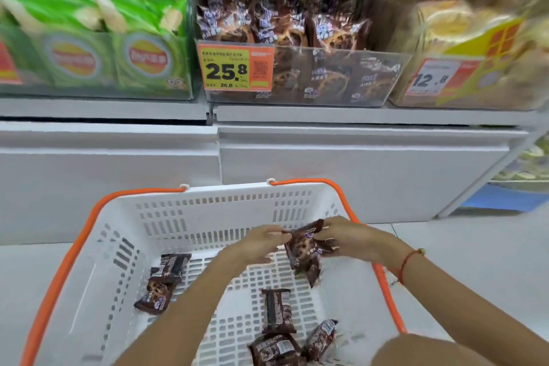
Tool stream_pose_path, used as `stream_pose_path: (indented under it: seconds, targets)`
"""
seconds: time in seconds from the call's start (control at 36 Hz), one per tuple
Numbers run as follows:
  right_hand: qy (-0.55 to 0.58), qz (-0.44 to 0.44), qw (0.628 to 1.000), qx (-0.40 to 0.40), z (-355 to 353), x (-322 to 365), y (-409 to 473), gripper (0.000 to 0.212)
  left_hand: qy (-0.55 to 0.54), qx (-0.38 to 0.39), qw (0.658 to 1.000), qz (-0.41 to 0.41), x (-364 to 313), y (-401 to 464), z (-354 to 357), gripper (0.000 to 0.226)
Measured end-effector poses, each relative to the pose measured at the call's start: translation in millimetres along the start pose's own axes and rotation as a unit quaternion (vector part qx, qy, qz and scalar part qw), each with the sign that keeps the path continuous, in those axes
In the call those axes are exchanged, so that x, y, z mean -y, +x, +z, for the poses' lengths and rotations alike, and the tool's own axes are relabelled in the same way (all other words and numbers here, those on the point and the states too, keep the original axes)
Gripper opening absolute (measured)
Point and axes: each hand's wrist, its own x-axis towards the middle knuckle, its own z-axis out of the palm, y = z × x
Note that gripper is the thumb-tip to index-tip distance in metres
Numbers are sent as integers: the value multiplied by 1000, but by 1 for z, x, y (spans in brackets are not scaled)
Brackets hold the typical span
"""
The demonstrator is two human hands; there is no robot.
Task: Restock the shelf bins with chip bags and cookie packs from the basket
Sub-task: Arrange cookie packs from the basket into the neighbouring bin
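While both hands worked over the basket, the left hand and right hand each pinched a bunch of cookie packs — held above the floor of it; more packs lay loose inside — bin above.

The basket at lower centre is matt white slotted plastic with smooth orange handles. The cookie packs wear glossy brown film. At upper centre the bin is clear, shiny plastic bearing a paper price tag. The shelf looks smooth, matt white.
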Motion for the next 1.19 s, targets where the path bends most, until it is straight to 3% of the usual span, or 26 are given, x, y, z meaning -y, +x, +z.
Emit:
stream_pose_path:
  seconds: [0.14, 0.25, 0.39, 0.5, 0.58, 0.75, 0.83, 1.03, 1.19]
  targets:
    - [34, -77, 996, -9, -11, 44, -46, 22, -12, 4, 997, 72, -50, -22, -9, 37]
    - [-27, -113, 989, -95, -16, 73, -72, 12, -16, -41, 991, 129, -87, -43, -16, 36]
    - [-97, -183, 961, -182, -15, 94, -96, 21, -31, -56, 981, 184, -121, -67, -17, 34]
    - [37, -218, 941, -257, -8, 106, -100, 20, -144, -47, 967, 206, -139, -79, -9, 37]
    - [169, -235, 924, -248, -2, 115, -105, 11, -164, -19, 963, 214, -148, -87, 0, 56]
    - [214, -279, 906, -237, 3, 130, -114, 4, -151, -120, 937, 292, -181, -87, 7, 31]
    - [195, -291, 896, -272, -8, 139, -116, 7, -60, -145, 930, 334, -204, -91, 2, 24]
    - [100, -361, 844, -384, -64, 176, -121, 13, 23, -157, 906, 391, -273, -87, -8, 46]
    - [-200, -403, 711, -541, -117, 210, -106, 26, 76, -177, 896, 400, -330, -68, -8, 25]
